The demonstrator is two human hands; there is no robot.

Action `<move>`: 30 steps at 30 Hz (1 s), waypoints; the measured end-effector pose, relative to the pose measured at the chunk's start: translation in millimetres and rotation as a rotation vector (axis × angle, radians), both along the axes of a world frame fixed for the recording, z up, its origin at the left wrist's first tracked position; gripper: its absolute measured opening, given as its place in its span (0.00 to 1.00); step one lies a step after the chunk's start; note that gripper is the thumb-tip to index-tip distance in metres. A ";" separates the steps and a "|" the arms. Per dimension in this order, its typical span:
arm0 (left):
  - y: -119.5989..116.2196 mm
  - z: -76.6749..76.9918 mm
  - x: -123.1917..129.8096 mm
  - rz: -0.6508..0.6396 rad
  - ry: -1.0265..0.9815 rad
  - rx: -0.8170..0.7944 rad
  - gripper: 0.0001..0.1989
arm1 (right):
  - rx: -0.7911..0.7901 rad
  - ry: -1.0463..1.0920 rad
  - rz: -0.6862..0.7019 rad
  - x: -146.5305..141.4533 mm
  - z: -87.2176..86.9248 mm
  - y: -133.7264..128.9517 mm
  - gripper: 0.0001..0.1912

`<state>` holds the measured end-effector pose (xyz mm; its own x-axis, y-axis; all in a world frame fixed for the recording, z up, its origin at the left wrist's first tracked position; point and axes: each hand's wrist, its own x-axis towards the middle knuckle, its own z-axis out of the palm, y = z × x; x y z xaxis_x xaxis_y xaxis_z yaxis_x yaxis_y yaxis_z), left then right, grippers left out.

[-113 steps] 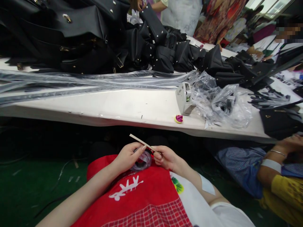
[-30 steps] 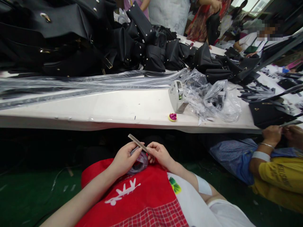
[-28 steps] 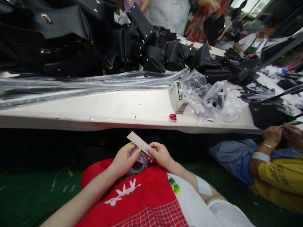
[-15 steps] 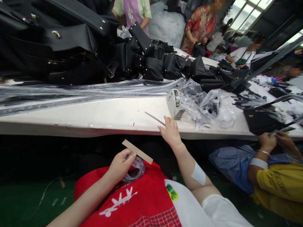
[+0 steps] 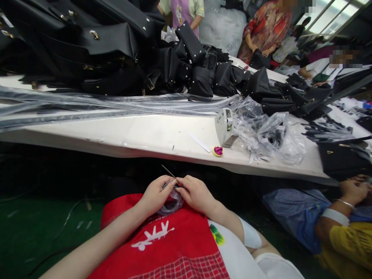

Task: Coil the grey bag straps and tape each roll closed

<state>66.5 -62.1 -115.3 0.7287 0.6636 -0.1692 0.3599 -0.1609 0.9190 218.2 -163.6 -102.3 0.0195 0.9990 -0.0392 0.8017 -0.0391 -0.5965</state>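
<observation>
Close together above my lap, my left hand (image 5: 157, 193) and my right hand (image 5: 197, 193) meet at the fingertips. A coil of greyish clear strip (image 5: 170, 207) hangs below my left fingers, which pinch its upper part. My right fingertips are closed on a thin dark strip (image 5: 168, 171) that points up and left. Something small and red shows between the fingers; its form is unclear. On the table edge lie a flat white strip (image 5: 199, 142) and a small magenta-and-yellow item (image 5: 217, 151).
A grey-white dispenser (image 5: 226, 128) stands on the white table (image 5: 139, 133), beside crumpled clear plastic (image 5: 280, 137). Long wrapped strips (image 5: 116, 104) lie behind, before heaped black bags (image 5: 200, 81). At the right, a person in a yellow top (image 5: 351, 240) sits close; others stand beyond the table.
My right hand has come back from the table to my left hand. The tan strip that was by my left hand no longer shows its broad face. The magenta item is now visible.
</observation>
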 end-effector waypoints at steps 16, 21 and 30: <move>-0.7 -2.2 -1.6 -0.005 -0.030 0.024 0.16 | 0.121 -0.038 -0.064 -5.5 -13.2 -5.1 0.19; -0.3 -4.1 -3.3 -0.008 -0.033 0.041 0.15 | 0.120 -0.022 -0.062 -4.6 -12.2 -4.3 0.19; -1.0 -4.2 -2.5 -0.007 -0.046 0.024 0.14 | 0.111 -0.024 -0.056 -4.9 -11.7 -4.5 0.19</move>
